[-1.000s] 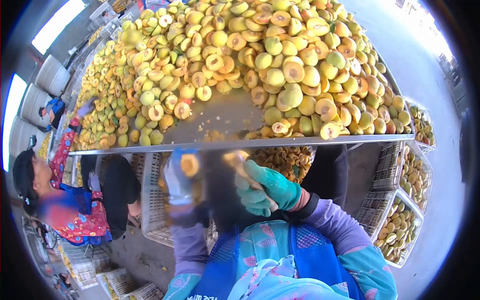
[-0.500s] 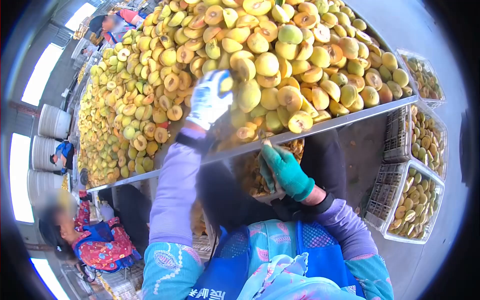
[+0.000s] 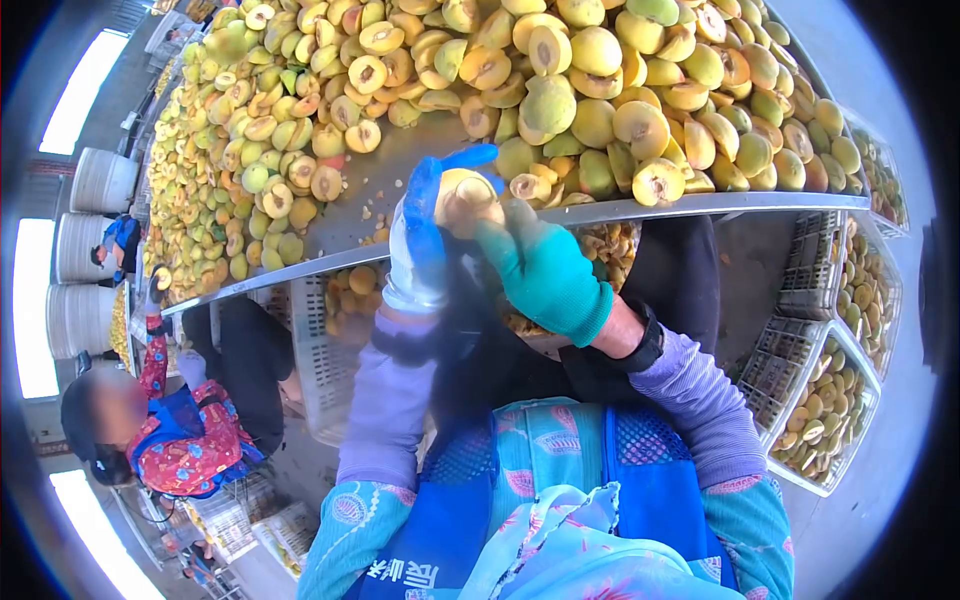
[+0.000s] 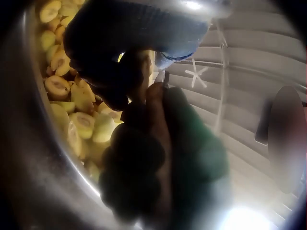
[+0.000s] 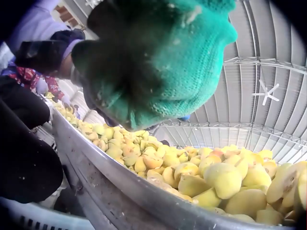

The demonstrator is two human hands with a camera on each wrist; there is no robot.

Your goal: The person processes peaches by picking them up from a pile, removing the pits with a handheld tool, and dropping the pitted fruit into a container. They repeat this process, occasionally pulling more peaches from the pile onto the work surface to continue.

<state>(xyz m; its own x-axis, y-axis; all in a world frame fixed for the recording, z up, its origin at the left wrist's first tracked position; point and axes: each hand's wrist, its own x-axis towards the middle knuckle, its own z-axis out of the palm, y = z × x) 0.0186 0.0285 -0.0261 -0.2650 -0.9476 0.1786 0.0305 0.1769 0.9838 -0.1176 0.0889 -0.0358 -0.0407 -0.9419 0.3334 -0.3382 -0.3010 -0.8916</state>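
Observation:
My left hand, in a white and blue glove, grips a yellow peach half with its cut side up, above the table's near edge. My right hand, in a green knitted glove, meets the fruit from the right, fingertips right at its cut face. In the left wrist view its fingers curl round a slim brown-handled tool, whose short metal tip points at the fruit. The right wrist view shows mostly the back of the green glove, with the tool hidden.
A large pile of peach halves covers the metal table, which has a raised rim. Below stand a white crate and a container of fruit pieces. Filled crates stand right. Another person sits left.
My left hand reached over the pile, then came back toward me with a peach half. The right hand has moved up to meet it, and the head view has shifted.

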